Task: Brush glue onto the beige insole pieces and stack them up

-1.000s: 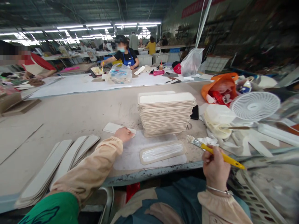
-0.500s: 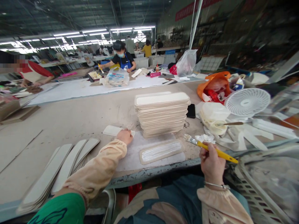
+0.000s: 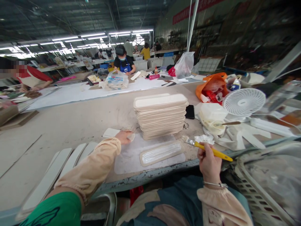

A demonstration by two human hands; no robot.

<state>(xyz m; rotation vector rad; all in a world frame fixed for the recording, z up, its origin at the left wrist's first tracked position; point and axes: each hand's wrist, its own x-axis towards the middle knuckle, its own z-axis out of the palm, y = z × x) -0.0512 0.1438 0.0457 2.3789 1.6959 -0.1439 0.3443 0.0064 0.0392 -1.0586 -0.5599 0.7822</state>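
My left hand (image 3: 125,137) lies over the right part of a pale rounded strip (image 3: 110,132), fingers stretched out across it. A corner of the strip shows past the fingertips. My right hand (image 3: 210,160) is closed round the yellow handle of a paintbrush (image 3: 213,151), its whitish bristles pointing left. Between the hands, near the table edge, a beige rounded panel (image 3: 162,153) carries a glossy white coating along its middle. It rests on a thin white sheet (image 3: 127,161). Behind it stands a tall stack of similar panels (image 3: 162,117).
Fanned pale strips (image 3: 50,175) lie at front left. On the right are a tub (image 3: 213,116) with a stick in it, a white fan (image 3: 244,102), an orange bag (image 3: 210,86) and a black phone (image 3: 190,111). A plastic basket (image 3: 258,188) stands at right. Co-workers sit beyond.
My left hand has loosened from a curled shape to stretched fingers over the strip. My right hand still holds the brush in nearly the same place. The view has shifted slightly.
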